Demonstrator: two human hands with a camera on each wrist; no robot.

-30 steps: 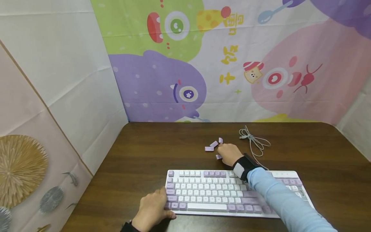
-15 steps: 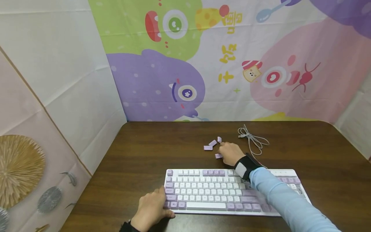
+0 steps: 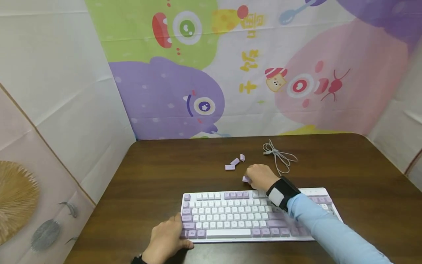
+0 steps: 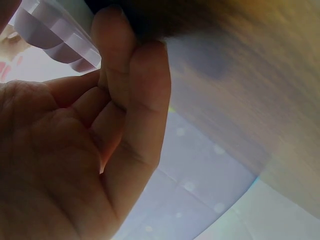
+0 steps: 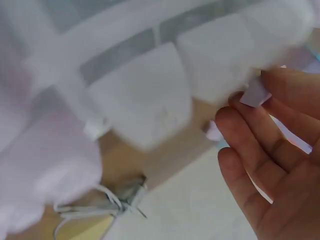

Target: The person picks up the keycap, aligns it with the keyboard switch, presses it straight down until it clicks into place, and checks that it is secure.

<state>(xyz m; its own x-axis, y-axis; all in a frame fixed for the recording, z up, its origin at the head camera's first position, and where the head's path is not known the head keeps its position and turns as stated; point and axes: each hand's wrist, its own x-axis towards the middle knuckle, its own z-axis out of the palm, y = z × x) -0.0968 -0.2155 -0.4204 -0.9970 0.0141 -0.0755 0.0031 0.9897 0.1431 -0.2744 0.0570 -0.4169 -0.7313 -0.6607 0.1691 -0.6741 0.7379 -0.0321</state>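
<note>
A white and lilac keyboard (image 3: 228, 233) lies on the brown table. My left hand (image 3: 166, 236) grips its left front corner, thumb at the front edge and fingers along the side; in the left wrist view the fingers bend beside lilac keys (image 4: 37, 27). Beyond the keyboard's back edge, my right hand (image 3: 262, 176) pinches a small lilac keycap (image 5: 256, 93) between thumb and fingertip. In the head view a lilac keycap (image 3: 245, 179) shows right at this hand's left side. Three loose lilac keycaps (image 3: 230, 167) lie farther back to the left.
A bundled grey cable (image 3: 280, 156) lies behind the keyboard on the right. The table (image 3: 158, 176) ends at a cartoon-print cloth (image 3: 184, 91) at the back. My right forearm (image 3: 329, 223) crosses over the keyboard's right part.
My right hand has drawn back from the loose keycaps toward the keyboard. My left hand stays on the keyboard's corner. The head view has shifted, so the scene appears farther left.
</note>
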